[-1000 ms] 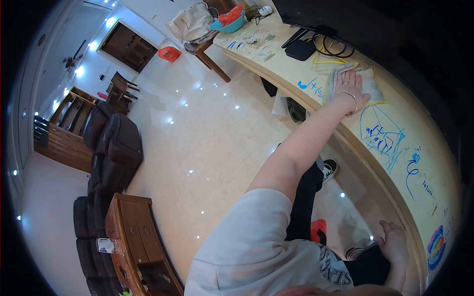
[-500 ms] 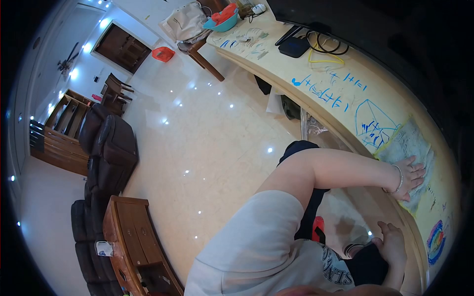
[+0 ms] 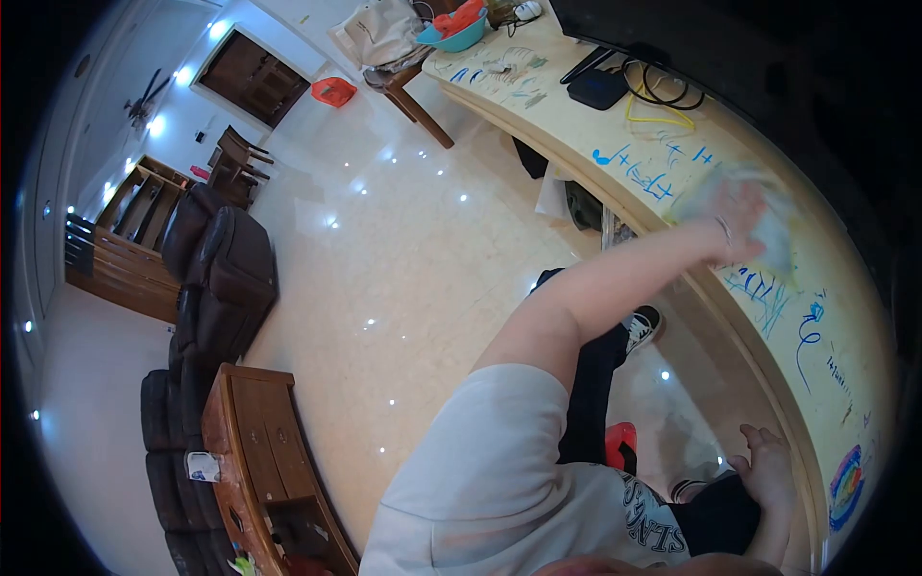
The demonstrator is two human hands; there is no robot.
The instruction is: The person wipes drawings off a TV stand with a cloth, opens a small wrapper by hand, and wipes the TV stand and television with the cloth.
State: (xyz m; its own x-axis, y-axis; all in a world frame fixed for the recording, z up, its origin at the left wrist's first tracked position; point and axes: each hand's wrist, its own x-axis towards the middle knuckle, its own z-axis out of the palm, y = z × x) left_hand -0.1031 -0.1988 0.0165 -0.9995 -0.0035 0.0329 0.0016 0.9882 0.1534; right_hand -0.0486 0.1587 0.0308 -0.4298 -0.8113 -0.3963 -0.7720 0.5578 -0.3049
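My left hand (image 3: 738,219), with a bracelet at the wrist, lies palm down on a pale grey-green cloth (image 3: 783,245) on the cream tabletop (image 3: 845,384). Its fingers look spread and flat over the cloth, though motion blurs both. Blue pen marks (image 3: 639,173) and written sums lie around the cloth. More blue scribbles (image 3: 812,331) show nearer to me. My right hand (image 3: 768,466) is held low beside the tabletop's front edge, above my dark trouser leg. Its fingers are loosely apart, with nothing visible in them.
A large dark screen (image 3: 691,58) stands along the table's back, with a black box (image 3: 595,88) and cables beside it. A turquoise basin (image 3: 456,38) sits at the far end. A wooden cabinet (image 3: 259,432) and brown leather sofa (image 3: 226,264) are to the left.
My left hand and the cloth have swept away from me along the tabletop, uncovering blue marks where they were. The view has shifted slightly. My right hand stays low in nearly the same place.
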